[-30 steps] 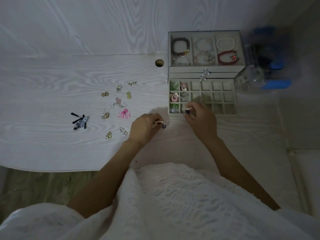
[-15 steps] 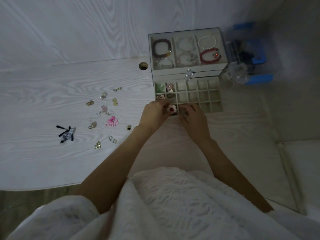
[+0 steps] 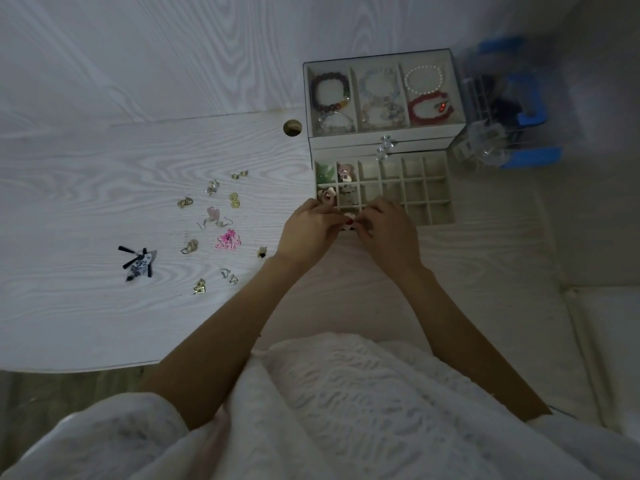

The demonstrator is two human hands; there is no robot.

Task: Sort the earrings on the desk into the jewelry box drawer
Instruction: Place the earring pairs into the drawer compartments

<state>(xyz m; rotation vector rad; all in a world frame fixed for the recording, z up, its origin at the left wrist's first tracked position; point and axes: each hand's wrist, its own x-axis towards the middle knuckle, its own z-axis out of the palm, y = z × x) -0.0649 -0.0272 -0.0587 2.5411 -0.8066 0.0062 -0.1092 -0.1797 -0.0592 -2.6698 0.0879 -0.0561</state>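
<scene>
Few of the drawer (image 3: 434, 188) compartments are filled: only a handful at the left end hold pieces, the rest to the right look bare. The left hand (image 3: 310, 230) and right hand (image 3: 388, 233) meet at the drawer's near-left corner, fingers curled together around a small white and red earring (image 3: 349, 221), apparently lowering it into a cell. About a dozen earrings (image 3: 228, 240) lie scattered on the surface (image 3: 86, 174) to the left, well apart from the box, so I judge most of the sorting remains.
</scene>
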